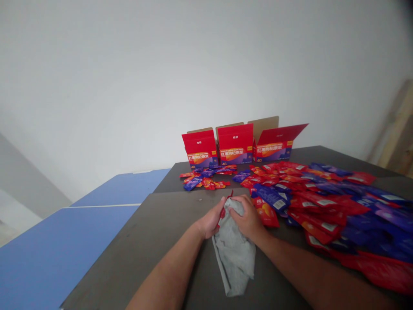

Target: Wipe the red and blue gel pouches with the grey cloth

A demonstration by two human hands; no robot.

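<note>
Over the dark table, my left hand (211, 220) is closed around a red sachet (222, 212), most of it hidden by the fingers and cloth. My right hand (247, 217) grips a grey cloth (234, 254) and presses it against the sachet. The cloth's lower end hangs down toward me, below both hands. Just right of my right hand lies another red sachet (266, 212) with an orange picture, beside a blue sachet (271, 197) at the edge of a large pile.
Three red-and-purple cartons, a left one (201, 156), a middle one (236, 150) and a right one (274, 148), stand with raised flaps along the back. A small sachet group (206, 178) lies before them. Blue table (106, 232) adjoins the dark table (145, 245) on the left.
</note>
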